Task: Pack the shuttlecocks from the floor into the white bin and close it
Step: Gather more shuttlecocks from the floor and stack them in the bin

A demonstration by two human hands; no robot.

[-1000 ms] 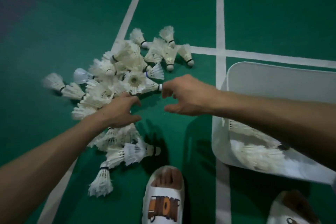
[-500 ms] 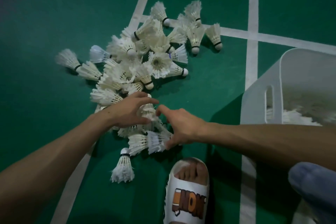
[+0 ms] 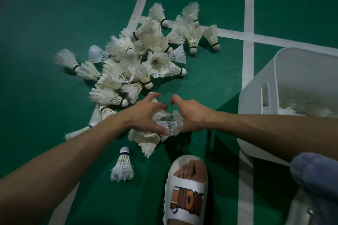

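Green court floor point(image 3: 54, 14) crossed by white lines point(image 3: 249, 5) fills the view, dim at the edges. Most of the shuttlecocks point(image 3: 139, 64) lie in a loose heap on the floor, spreading from where two lines meet at the far side down toward the person's slipper point(image 3: 188, 193). One single shuttlecock point(image 3: 123, 165) stands apart on its feathers, near the left forearm.

Both hands are down at the near edge of the heap, working together on a small clump point(image 3: 168, 124) of shuttlecocks. The left hand point(image 3: 144, 115) has its fingers bent over the clump from one side, and the right hand point(image 3: 192, 117) closes in from the other with its forefinger hooked upward. Each grip is curled round the clump rather than spread flat. How firmly the clump is held, or whether it has left the floor, cannot be told.

At the right edge of the floor stands the white bin point(image 3: 252, 100), open at the top, just beside the right forearm. Pale feathers show blurred inside it, so some shuttlecocks seem to be packed already. No lid is in view.

As a judgement, the task is in its early-to-middle part. This clump has to be carried across to the bin. The large heap and the single one are left to gather, and closing the bin is not yet begun.
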